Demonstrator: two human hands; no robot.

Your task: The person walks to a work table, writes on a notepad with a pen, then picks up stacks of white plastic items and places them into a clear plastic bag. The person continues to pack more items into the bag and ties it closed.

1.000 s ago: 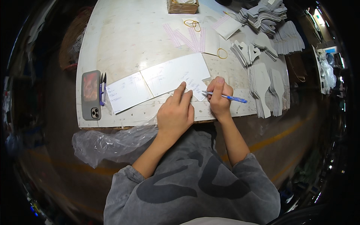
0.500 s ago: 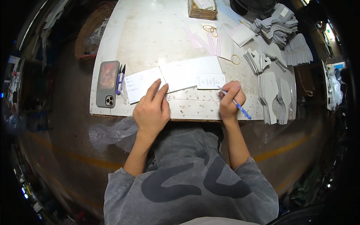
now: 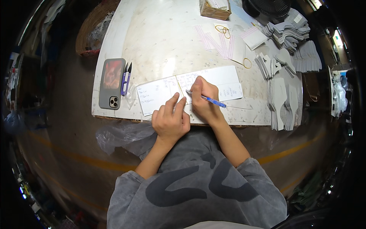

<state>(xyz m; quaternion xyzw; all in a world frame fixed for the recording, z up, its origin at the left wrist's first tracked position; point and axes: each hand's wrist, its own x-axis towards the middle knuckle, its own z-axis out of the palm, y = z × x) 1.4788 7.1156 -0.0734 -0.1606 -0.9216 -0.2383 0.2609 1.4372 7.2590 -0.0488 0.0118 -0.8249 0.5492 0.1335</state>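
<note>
Writing step under way: right hand [image 3: 204,103] gripped a blue pen [image 3: 207,100] on white sheets [image 3: 183,87] near the desk's [image 3: 160,42] front edge; left hand [image 3: 170,120], fingers loosely spread, steadied them. Continuing likely required firm paper.

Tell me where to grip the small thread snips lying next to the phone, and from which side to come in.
Grip the thread snips by the blue handle at the end nearer the person, probably from above and the right. The dark pointed tips face the far side of the table, and the phone lies close along the left, blocking that side.
</note>
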